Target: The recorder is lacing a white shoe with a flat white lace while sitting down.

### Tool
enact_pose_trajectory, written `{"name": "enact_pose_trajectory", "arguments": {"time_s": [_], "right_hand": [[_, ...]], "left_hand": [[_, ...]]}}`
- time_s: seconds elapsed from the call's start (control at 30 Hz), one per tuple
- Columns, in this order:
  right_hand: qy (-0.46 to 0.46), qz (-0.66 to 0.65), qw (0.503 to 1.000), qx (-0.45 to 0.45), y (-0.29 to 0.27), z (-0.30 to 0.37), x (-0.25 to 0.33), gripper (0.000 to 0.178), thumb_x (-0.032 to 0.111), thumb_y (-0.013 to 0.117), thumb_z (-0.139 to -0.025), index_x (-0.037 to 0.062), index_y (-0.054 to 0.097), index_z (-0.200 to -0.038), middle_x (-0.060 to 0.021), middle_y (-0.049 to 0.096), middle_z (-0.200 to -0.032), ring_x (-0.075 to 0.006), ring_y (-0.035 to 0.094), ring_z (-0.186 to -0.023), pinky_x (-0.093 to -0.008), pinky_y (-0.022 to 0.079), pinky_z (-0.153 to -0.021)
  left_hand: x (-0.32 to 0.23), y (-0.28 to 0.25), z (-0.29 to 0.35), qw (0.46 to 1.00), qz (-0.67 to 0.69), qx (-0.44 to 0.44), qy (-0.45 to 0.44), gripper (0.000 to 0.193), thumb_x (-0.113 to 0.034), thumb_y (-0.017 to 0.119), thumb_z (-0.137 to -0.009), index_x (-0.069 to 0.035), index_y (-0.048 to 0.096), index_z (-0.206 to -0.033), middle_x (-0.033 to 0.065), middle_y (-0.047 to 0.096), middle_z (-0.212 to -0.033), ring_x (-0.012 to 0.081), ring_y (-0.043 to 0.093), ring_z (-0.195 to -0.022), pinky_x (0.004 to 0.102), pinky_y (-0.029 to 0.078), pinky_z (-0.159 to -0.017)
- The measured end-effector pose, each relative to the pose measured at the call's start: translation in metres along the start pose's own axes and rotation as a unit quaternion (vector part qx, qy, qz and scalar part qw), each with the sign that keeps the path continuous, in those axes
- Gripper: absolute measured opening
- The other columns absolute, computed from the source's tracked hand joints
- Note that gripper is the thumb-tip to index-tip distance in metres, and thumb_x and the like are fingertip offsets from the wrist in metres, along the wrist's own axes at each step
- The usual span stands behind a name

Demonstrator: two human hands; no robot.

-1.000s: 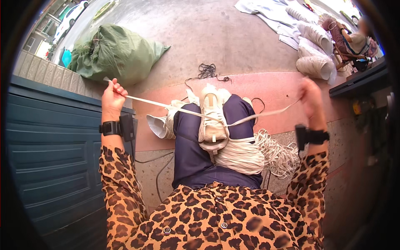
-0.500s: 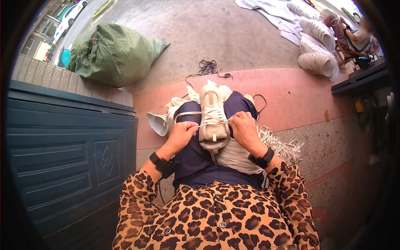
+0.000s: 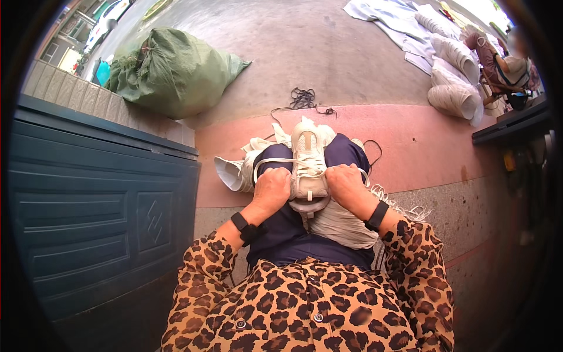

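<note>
A cream-white sneaker (image 3: 307,154) rests between my thighs, its toe pointing away from me. White laces (image 3: 308,169) run criss-cross over its tongue, and a loose lace loop (image 3: 272,160) curves out to the left. Beside the shoe's left collar, my left hand (image 3: 273,190) is closed on a lace end, mostly hidden by the fingers. My right hand (image 3: 350,188) is closed at the right collar, also gripping a lace, with a loose length showing past its far side. Under the shoe lies a thick bundle of white laces (image 3: 341,225), spilling out to the right.
Dark cords (image 3: 302,98) lie tangled on the floor ahead. A green sack (image 3: 176,73) stands far left, behind a blue panelled door (image 3: 88,211). White rolled stacks (image 3: 454,97) lie at far right, near a seated person (image 3: 504,64). A white funnel-shaped piece (image 3: 230,174) sits by my left knee.
Both hands have drawn in towards the shoe's collar and turned knuckles-up; the lace stretched between them no longer shows. The whole view has shifted slightly.
</note>
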State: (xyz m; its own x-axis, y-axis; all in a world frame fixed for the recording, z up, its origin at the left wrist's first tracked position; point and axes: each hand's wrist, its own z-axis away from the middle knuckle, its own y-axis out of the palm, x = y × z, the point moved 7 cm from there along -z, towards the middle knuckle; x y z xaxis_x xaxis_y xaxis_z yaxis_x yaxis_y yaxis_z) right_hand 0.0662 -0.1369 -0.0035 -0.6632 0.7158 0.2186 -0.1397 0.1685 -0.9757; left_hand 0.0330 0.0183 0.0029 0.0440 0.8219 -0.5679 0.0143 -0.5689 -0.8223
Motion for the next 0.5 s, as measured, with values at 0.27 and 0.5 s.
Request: {"name": "enact_pose_trajectory", "arguments": {"time_s": [0.27,0.5], "right_hand": [[0.053,-0.019,0.998,-0.002,0.003,0.003,0.000,0.005,0.010,0.055,-0.070,0.0076,0.058,-0.073,-0.0089,0.062,-0.072,-0.0218,0.061,-0.078,-0.0374,0.042,-0.065],[0.086,-0.017,0.986,-0.139,-0.028,0.018,0.003,0.010,0.019,0.058,-0.074,0.0087,0.060,-0.073,-0.0070,0.058,-0.078,-0.0225,0.053,-0.080,-0.0371,0.040,-0.068]], "left_hand": [[-0.005,0.015,0.004,0.999,-0.040,-0.009,0.013,0.014,-0.016,0.056,-0.081,-0.002,0.058,-0.080,0.0151,0.057,-0.071,0.0336,0.054,-0.071,0.0441,0.043,-0.064],[-0.038,-0.015,0.011,0.980,-0.184,-0.059,0.057,0.021,-0.024,0.064,-0.074,-0.006,0.062,-0.085,0.0068,0.059,-0.072,0.0257,0.052,-0.077,0.0400,0.039,-0.066]]}}
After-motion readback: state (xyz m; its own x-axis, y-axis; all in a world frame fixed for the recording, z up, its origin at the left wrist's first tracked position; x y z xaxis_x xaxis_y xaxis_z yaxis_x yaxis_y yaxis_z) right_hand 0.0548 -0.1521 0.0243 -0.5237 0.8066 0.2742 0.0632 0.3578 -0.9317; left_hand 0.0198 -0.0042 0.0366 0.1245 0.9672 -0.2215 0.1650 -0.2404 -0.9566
